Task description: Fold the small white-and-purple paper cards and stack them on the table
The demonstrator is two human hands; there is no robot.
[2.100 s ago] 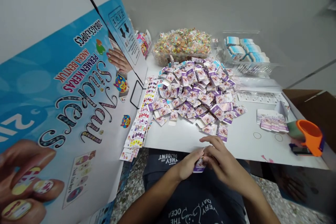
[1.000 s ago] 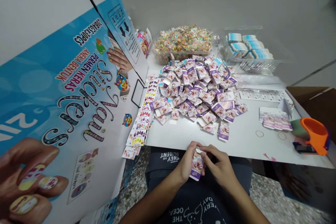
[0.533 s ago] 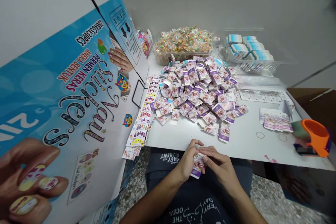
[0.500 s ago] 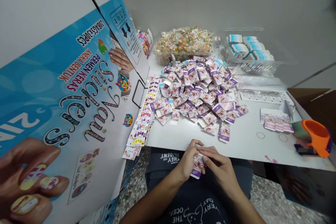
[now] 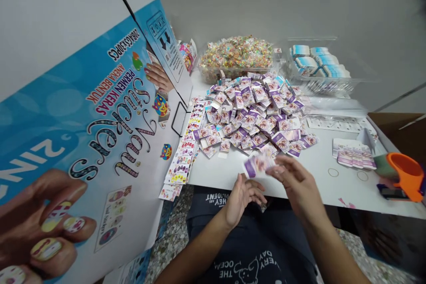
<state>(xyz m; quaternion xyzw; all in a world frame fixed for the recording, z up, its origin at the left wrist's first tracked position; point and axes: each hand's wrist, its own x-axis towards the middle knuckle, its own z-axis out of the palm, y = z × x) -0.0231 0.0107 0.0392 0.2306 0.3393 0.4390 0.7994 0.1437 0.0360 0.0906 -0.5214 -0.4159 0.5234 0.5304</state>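
Held out over the front edge of the white table, a small purple-and-white printed box (image 5: 255,165) is smeared by motion. My right hand (image 5: 297,182) pinches its right end between thumb and fingers. My left hand (image 5: 242,199) is just below and to the left, above my lap, fingers apart and holding nothing. Behind both hands lies a large heap of similar small boxes (image 5: 249,117), many tilted over each other. Part of the heap's front edge is hidden by the held box and my right hand.
Sticker sheets (image 5: 183,155) lie left, beside a large printed carton (image 5: 109,142). Behind stand a clear tub of wrapped candies (image 5: 236,55) and a tray of blue-white packs (image 5: 319,64). Flat cartons (image 5: 354,154), rubber bands (image 5: 333,172) and an orange tape dispenser (image 5: 404,173) are right.
My hands have moved apart from around a small box. My right hand has gone up and outward, with a box in its fingers; my left hand has opened.
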